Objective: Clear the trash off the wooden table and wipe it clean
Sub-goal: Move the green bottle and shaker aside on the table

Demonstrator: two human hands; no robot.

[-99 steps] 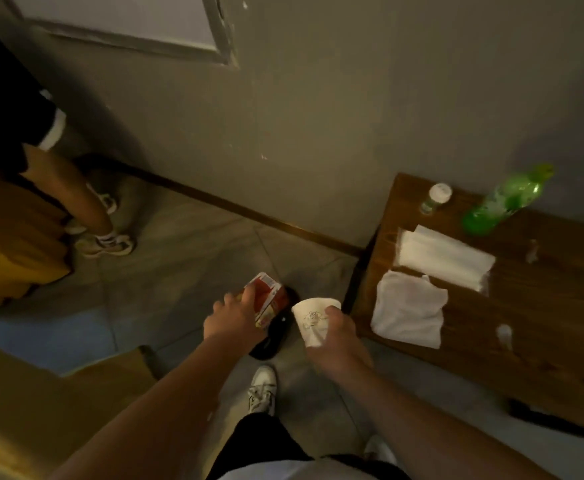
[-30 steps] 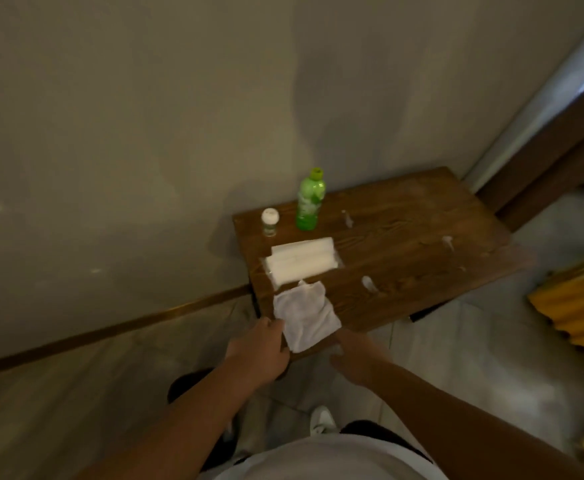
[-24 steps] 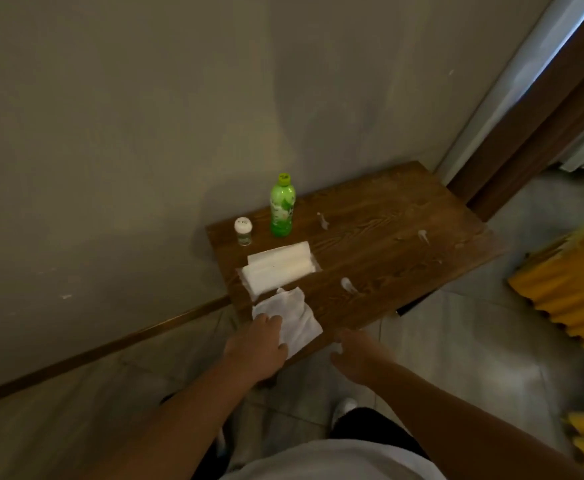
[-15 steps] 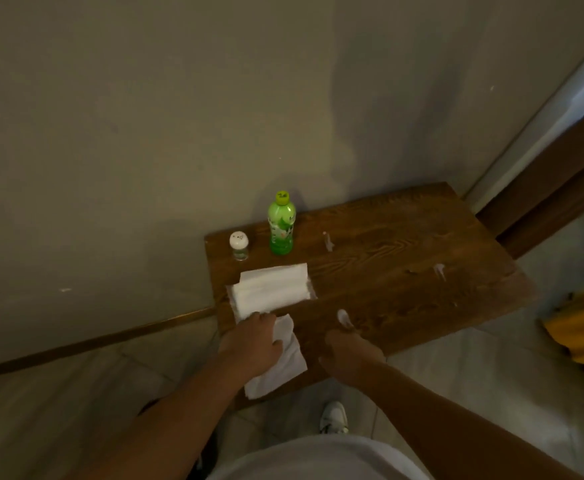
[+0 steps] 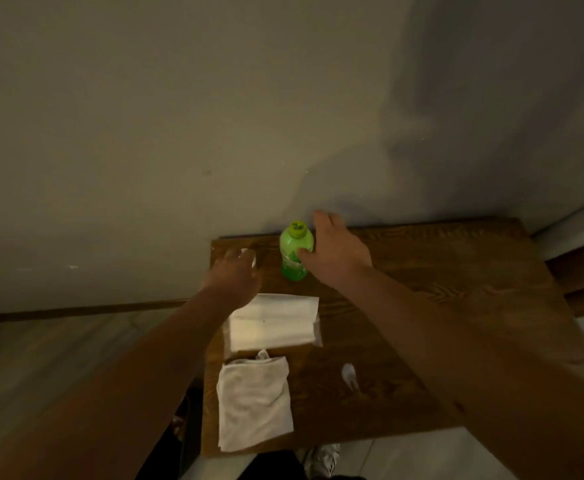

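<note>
The wooden table stands against the wall. At its back stands a green bottle with a yellow-green cap. My right hand is at the bottle's right side, fingers spread and thumb touching its front. My left hand, blurred, reaches over a small white-capped bottle at the back left corner; only the cap shows past my fingers. A white cloth lies crumpled at the front left edge. A small white paper scrap lies on the wood to its right.
A flat white tissue pack lies between the cloth and the bottles. My forearms cross over the table's front. A dark object sits on the floor by the table's left side. My shoe shows below the front edge.
My left hand left the white cloth and moved to the small bottle at the back. My right hand went from the front edge to the green bottle. I have come closer to the table.
</note>
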